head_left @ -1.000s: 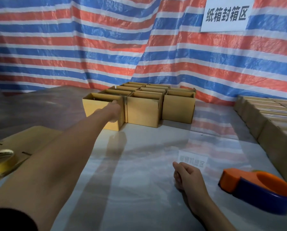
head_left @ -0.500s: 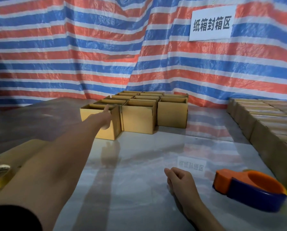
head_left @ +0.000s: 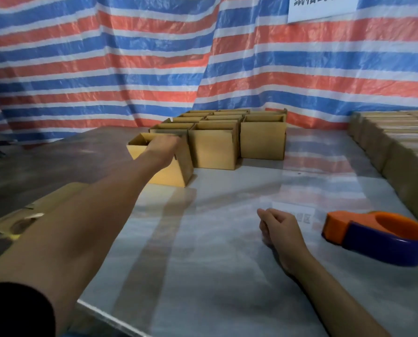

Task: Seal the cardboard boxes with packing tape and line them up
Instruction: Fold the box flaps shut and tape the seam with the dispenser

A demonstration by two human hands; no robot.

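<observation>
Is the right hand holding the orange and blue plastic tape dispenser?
No, the right hand rests on the glossy table, holding nothing, apart from the orange and blue plastic tape dispenser.

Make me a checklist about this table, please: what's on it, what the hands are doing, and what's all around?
Surface: shiny table, reflecting the striped tarp.
Job's things: front open box tipped toward the person; more open boxes behind it; closed boxes lined up on the right; orange-and-blue tape dispenser lying untouched.
Clutter: flat cardboard at the left edge, something blurred on it.
Grippers: left hand grips that box's rim; right hand rests loosely curled on the table, holding nothing.
Cables: nothing seen.
Surroundings: striped tarp as backdrop; white sign, partly cut off.
</observation>
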